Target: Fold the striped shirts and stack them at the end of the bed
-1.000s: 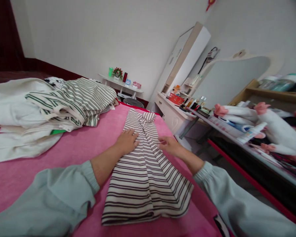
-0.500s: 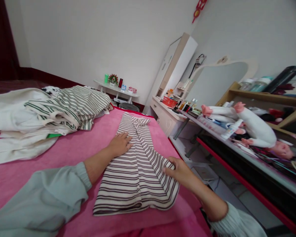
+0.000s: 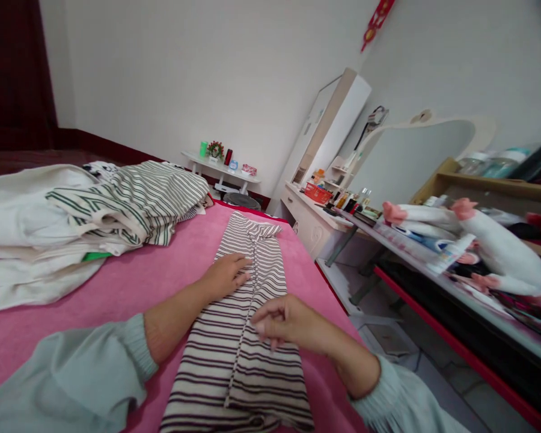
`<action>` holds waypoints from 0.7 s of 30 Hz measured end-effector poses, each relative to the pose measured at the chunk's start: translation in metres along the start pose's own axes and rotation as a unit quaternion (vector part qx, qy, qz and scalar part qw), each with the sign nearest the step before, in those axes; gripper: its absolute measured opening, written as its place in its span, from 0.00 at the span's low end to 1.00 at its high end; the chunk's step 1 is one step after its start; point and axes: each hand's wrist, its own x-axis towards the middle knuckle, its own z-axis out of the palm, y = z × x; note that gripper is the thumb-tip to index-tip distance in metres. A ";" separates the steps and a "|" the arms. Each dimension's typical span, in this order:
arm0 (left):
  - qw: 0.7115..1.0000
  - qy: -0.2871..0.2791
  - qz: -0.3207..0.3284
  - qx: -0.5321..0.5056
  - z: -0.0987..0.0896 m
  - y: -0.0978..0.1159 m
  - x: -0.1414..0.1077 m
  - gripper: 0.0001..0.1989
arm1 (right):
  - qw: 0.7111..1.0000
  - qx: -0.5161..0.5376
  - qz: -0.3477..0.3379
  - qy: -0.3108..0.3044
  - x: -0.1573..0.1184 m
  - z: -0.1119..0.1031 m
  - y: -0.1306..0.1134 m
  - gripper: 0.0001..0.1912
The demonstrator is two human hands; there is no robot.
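A striped garment [image 3: 234, 325] lies lengthwise on the pink cover [image 3: 157, 276], its long axis running from six o'clock to twelve, with twelve straight ahead of the person. A loose edge runs down its middle over the layer below, and the near hem at six o'clock looks a little rumpled.

The left hand [image 3: 229, 275] rests flat on the cloth just past its middle, toward eleven o'clock, fingers spread and gripping nothing. The right hand [image 3: 293, 325] is at three o'clock, its fingers half curled just by that middle edge; whether they pinch the cloth I cannot tell.

To lay this edge well, the left palm should probably press lightly and stay put, while the right fingers guide the edge straight toward six o'clock without dragging the under layer. The stripes are a handy guide: where they line up, the cloth is likely square.

A clothes pile [image 3: 162, 192] sits between ten and eleven o'clock, a white shelf [image 3: 192, 156] near twelve, a dresser [image 3: 315, 231] at one, and a cluttered table [image 3: 518, 332] between two and three.
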 end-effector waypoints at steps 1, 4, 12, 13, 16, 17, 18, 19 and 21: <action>1.000 -0.008 0.013 0.004 0.001 0.001 0.000 0.22 | 0.999 -0.008 -0.007 0.041 0.016 -0.017 0.001 0.20; 0.999 -0.027 0.036 0.022 0.000 0.004 -0.001 0.21 | 0.982 -0.027 -0.035 0.186 0.069 -0.066 0.007 0.10; 0.998 -0.047 0.043 0.022 -0.008 0.011 -0.001 0.22 | 0.882 -0.206 -0.105 0.411 0.201 -0.145 -0.004 0.15; 0.998 -0.048 0.044 0.021 -0.008 0.011 -0.001 0.22 | 0.875 -0.217 -0.108 0.418 0.215 -0.150 -0.008 0.17; 0.998 -0.046 0.045 0.019 -0.007 0.009 -0.001 0.21 | 0.859 -0.249 -0.097 0.436 0.249 -0.157 -0.014 0.20; 0.998 -0.045 0.044 0.017 -0.006 0.009 -0.001 0.21 | 0.856 -0.258 -0.086 0.440 0.258 -0.158 -0.014 0.21; 0.998 -0.044 0.042 0.015 -0.006 0.009 -0.001 0.21 | 0.853 -0.266 -0.071 0.443 0.265 -0.159 -0.013 0.21; 0.998 -0.044 0.041 0.012 -0.006 0.008 -0.001 0.22 | 0.851 -0.272 -0.055 0.446 0.271 -0.159 -0.012 0.20; 0.998 -0.046 0.038 0.008 -0.006 0.008 -0.001 0.22 | 0.847 -0.283 -0.021 0.450 0.280 -0.157 -0.008 0.16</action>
